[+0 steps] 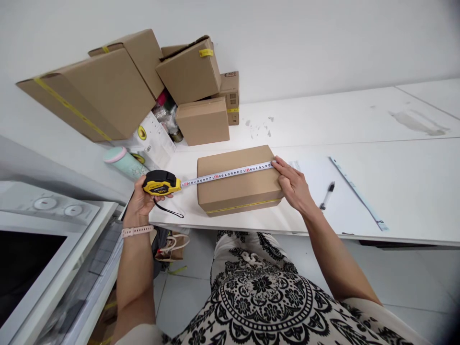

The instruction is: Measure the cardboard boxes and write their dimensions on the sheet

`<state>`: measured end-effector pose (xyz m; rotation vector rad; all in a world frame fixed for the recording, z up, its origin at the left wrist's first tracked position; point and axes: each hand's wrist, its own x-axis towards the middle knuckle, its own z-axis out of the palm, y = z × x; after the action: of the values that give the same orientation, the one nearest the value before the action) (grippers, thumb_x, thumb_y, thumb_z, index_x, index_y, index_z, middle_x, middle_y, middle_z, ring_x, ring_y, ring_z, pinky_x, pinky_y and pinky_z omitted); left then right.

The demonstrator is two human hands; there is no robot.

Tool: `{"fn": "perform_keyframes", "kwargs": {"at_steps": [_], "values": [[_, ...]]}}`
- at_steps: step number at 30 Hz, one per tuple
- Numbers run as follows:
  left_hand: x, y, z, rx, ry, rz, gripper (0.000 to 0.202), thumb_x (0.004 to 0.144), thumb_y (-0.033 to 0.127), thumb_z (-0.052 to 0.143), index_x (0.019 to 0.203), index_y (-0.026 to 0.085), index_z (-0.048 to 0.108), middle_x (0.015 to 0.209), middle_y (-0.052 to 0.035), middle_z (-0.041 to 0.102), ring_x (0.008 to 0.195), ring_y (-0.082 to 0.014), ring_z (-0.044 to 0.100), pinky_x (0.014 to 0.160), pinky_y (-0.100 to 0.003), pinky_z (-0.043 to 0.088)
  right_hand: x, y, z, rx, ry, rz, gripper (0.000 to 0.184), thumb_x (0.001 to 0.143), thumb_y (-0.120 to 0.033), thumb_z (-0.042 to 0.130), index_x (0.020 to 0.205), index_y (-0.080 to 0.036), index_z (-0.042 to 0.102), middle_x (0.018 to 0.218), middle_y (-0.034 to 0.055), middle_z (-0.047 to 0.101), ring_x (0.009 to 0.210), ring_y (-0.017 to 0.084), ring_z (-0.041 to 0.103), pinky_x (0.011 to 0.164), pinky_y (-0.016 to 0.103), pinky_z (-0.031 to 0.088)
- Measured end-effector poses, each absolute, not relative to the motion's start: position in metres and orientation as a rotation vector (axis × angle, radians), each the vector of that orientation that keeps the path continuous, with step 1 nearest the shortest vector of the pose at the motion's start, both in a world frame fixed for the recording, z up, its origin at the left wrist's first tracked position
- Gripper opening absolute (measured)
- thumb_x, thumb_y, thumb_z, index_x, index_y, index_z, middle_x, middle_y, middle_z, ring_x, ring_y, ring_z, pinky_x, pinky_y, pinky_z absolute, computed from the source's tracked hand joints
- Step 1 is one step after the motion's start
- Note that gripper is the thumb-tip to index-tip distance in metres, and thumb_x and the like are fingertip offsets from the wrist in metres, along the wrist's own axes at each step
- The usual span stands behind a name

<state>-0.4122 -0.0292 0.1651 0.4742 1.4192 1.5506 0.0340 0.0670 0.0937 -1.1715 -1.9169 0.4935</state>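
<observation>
A closed brown cardboard box (pixel 237 187) with yellow tape low on its near side lies near the front edge of the table. Left of it, my left hand (pixel 142 201) is closed around a yellow and black tape measure (pixel 161 183), whose black strap dangles below. The white blade (pixel 226 174) runs out to the right across the box's top. At the box's right edge, my right hand (pixel 292 184) pinches the blade's end against the cardboard, with the thumb on the box's side.
Several cardboard boxes (pixel 111 91) are stacked at the back left, beside a mint bottle (pixel 124 162). On the right of the white table (pixel 413 187) lie white paper (pixel 312 177), a black pen (pixel 327 194) and a pale ruler-like strip (pixel 359 194). A white appliance (pixel 46 206) stands at left.
</observation>
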Motion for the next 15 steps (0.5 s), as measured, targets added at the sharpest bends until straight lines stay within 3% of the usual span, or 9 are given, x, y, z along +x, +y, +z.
{"fn": "perform_keyframes", "kwargs": {"at_steps": [6,9,11,13,15], "values": [[-0.394,-0.047,0.177,0.524,1.391,1.615,0.036,0.083,0.046,0.066,0.081,0.01,0.072,0.061,-0.0122,0.074,0.046,-0.0264,0.069,0.029,-0.023,0.042,0.032,0.061,0.093,-1.151,-1.792,0.588,0.049,0.104,-0.047,0.041,0.144,-0.03,0.064,0.163,0.0053,0.05,0.152,0.03,0.045,0.127,0.058,0.032],[-0.371,-0.08,0.181,0.64,1.327,1.666,0.038,0.07,0.045,0.081,0.082,0.009,0.075,0.067,-0.0146,0.076,0.051,-0.0293,0.071,0.036,-0.029,0.053,0.032,0.062,0.109,-1.112,-1.605,0.585,0.054,0.102,-0.058,0.047,0.145,-0.029,0.062,0.165,0.0076,0.046,0.154,0.032,0.041,0.127,0.058,0.034],[-0.348,-0.107,0.18,0.703,1.228,1.621,0.046,0.063,0.048,0.088,0.093,0.014,0.078,0.084,-0.0136,0.08,0.062,-0.0325,0.075,0.049,-0.041,0.064,0.032,0.073,0.125,-1.049,-1.488,0.505,0.053,0.102,-0.059,0.048,0.145,-0.032,0.061,0.165,0.0063,0.046,0.155,0.032,0.04,0.126,0.057,0.035],[-0.321,-0.131,0.176,0.725,1.139,1.358,0.054,0.071,0.052,0.084,0.114,0.02,0.075,0.105,-0.0137,0.08,0.076,-0.0351,0.077,0.061,-0.047,0.067,0.03,0.095,0.141,-0.961,-1.432,0.427,0.052,0.103,-0.059,0.046,0.147,-0.035,0.058,0.163,0.0049,0.047,0.154,0.032,0.041,0.124,0.057,0.038],[-0.29,-0.148,0.169,0.752,1.02,1.089,0.067,0.077,0.055,0.081,0.137,0.029,0.065,0.116,-0.0135,0.076,0.082,-0.0328,0.077,0.062,-0.043,0.066,0.023,0.123,0.152,-0.877,-1.458,0.416,0.052,0.104,-0.058,0.043,0.148,-0.034,0.056,0.158,0.0055,0.052,0.149,0.032,0.047,0.121,0.055,0.042]]}}
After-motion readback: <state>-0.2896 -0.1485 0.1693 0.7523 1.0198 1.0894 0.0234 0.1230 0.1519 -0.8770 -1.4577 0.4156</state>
